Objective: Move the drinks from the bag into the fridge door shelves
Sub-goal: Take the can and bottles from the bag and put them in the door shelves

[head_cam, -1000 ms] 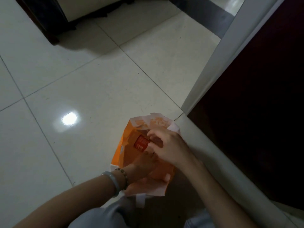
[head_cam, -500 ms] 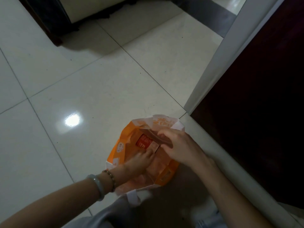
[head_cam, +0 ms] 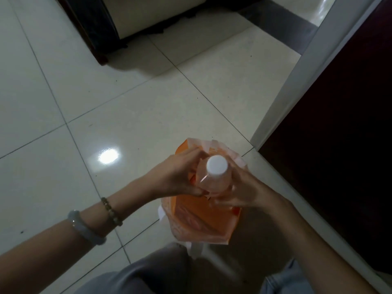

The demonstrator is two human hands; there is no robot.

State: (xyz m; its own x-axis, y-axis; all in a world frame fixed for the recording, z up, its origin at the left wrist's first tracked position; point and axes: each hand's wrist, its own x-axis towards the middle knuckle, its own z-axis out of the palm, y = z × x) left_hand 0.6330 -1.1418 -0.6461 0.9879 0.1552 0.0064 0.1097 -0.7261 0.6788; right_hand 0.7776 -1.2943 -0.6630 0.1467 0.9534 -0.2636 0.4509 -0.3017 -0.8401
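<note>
Bottle (head_cam: 213,179) of pale orange drink, upright, white cap (head_cam: 216,164) on top, held over the open mouth of the orange bag (head_cam: 203,219). Lower part of the bottle hidden between the hands, so cannot tell how far it sits inside the bag.

Head view: left hand (head_cam: 176,177) wrapped against the bottle's left side, fingers curled closed round it. Right hand (head_cam: 244,187) pressed to the bottle's right side, fingers closed on it too, thumb low near the bag's rim. Beaded bracelet (head_cam: 111,211) at the left wrist, pale bangle (head_cam: 84,227) further up the forearm. Bag standing on the glossy tiled floor (head_cam: 106,102), just beside a pale ledge and a dark red panel (head_cam: 339,124) on the right. Grey-clad knees (head_cam: 148,274) at the bottom edge. Dark-framed furniture (head_cam: 131,15) at the top, well apart from the bag.
</note>
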